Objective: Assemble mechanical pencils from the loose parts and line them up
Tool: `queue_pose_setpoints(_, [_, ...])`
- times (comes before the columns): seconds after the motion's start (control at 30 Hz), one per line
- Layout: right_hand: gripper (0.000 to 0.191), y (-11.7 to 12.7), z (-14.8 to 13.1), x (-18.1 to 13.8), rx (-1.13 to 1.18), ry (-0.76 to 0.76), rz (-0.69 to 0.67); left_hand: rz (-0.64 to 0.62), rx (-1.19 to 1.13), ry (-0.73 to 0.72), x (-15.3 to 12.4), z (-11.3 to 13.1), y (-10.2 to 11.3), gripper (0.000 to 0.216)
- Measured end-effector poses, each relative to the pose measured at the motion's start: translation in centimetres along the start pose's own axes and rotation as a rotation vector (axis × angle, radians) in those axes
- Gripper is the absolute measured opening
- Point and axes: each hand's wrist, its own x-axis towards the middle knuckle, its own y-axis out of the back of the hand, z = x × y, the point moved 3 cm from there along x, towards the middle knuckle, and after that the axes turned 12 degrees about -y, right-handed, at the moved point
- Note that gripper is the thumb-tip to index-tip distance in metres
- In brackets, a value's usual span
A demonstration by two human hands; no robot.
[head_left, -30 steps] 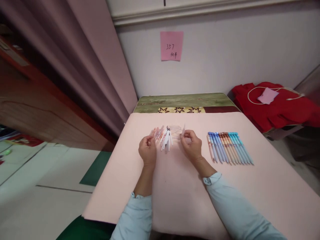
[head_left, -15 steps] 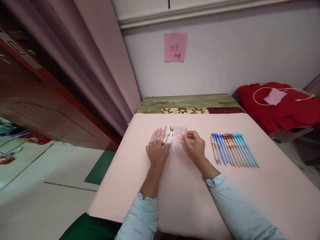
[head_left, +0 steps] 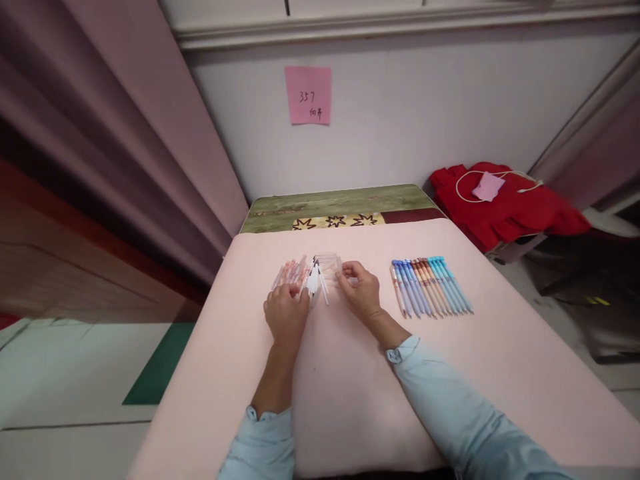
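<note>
White pen refills lie fanned at frame centre between left hand, grip state indiscernible, and right hand, grip pinching a translucent piece.

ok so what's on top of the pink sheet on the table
On the pink sheet: a row of pens, thin white sticks, reddish patterned tubes and clear pieces. Both hands hide parts, so what lies directly beneath them cannot be seen.

We log a pink note, handwritten "357", on the pale wall. At left we record a mauve curtain and a dark green patch on the floor; at right, red cloth bearing a pale cord and pink slip.
</note>
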Motion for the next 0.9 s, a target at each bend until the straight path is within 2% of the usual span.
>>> queue_pose_setpoints(0.07, [0.014,0.1,-0.1,0.0,-0.002,0.038,-0.012,0.087,-0.146,0.042,0.0,-0.1,0.1,0.013])
queue_pose_setpoints(0.17, [0.015,0.2,-0.4,-0.1,-0.015,0.117,-0.047,0.201,-0.533,0.123,-0.3,-0.2,-0.1,0.018])
queue_pose_setpoints(0.27, [0.018,0.4,-0.6,-0.2,-0.015,0.151,-0.071,0.253,-0.951,0.248,-0.4,-0.4,-0.7,0.024])
queue_pose_setpoints(0.37, [0.021,0.6,-0.4,-0.3,0.031,0.136,-0.061,0.305,-1.175,0.338,-0.4,-0.8,-1.0,0.028])
queue_pose_setpoints(0.5, [0.024,0.8,-0.5,-0.5,0.073,0.137,-0.067,0.281,-1.26,0.351,-0.5,-1.0,-1.2,0.029])
queue_pose_setpoints(0.7, [0.023,1.1,-1.1,-0.7,0.085,0.157,-0.054,0.251,-1.237,0.299,-0.5,-1.3,-1.6,0.027])
queue_pose_setpoints(0.9, [0.023,1.1,-0.9,-0.6,0.075,0.143,-0.033,0.275,-1.183,0.242,-0.5,-2.0,-1.9,0.024])
